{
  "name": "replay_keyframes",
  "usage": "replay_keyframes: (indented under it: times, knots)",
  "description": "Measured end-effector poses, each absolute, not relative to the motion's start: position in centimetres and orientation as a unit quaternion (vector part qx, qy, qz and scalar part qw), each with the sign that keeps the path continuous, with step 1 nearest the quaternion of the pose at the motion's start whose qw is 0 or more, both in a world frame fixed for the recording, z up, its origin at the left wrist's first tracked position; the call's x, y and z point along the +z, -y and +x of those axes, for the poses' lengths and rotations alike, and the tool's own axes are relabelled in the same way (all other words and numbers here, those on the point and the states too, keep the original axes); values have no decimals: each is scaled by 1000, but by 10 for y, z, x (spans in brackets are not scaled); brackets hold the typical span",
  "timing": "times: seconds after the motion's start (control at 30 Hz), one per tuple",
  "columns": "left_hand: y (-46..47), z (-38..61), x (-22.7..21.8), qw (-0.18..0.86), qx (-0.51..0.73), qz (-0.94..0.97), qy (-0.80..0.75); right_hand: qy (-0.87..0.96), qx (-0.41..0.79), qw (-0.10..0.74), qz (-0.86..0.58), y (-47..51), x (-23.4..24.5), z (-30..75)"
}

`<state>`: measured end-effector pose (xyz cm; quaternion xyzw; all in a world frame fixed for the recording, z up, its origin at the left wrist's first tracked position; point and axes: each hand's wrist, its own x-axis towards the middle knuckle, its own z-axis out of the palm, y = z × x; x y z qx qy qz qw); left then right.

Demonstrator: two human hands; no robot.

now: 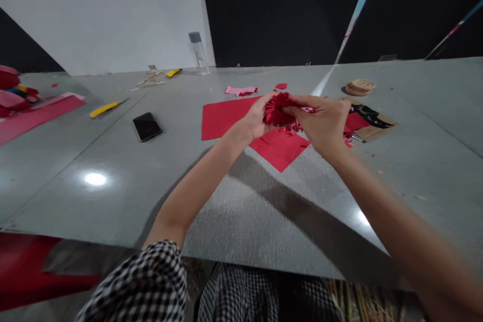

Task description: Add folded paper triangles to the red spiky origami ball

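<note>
Item: 1 fringed red paper rosette (277, 109), above the middle of the grey table (241, 211). Left hand (256, 118) and right hand (320, 123) were together, pinching it from both sides. Judged light, soft and easily crushed; best held at its dense base, though fingers seemingly hid that part. Beneath: red paper sheets (226, 118). Left: 1 black smartphone (147, 127), 1 yellow utility knife (103, 109).

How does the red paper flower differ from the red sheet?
The flower is fringed and bunched, while the sheet is flat with straight edges. The flower is held between the left hand and right hand; the sheet lies on the table. Both are red paper.
</note>
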<state>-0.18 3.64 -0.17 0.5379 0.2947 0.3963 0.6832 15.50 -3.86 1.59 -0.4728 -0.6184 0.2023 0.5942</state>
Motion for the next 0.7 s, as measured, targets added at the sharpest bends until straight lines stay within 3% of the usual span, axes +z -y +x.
replay_keyframes:
  times: [0.23,0.37,0.47,0.7]
  knots:
    - [-24,13,3,649,446,528,-318,616,192,609,-461,41,17,157]
    - [-16,18,19,440,579,617,-299,609,292,629,-386,35,20,164]
    - [-12,14,25,314,600,690,-255,596,343,615,-386,33,22,166]
    - [-17,6,23,314,532,759,-205,635,194,614,-427,40,18,162]
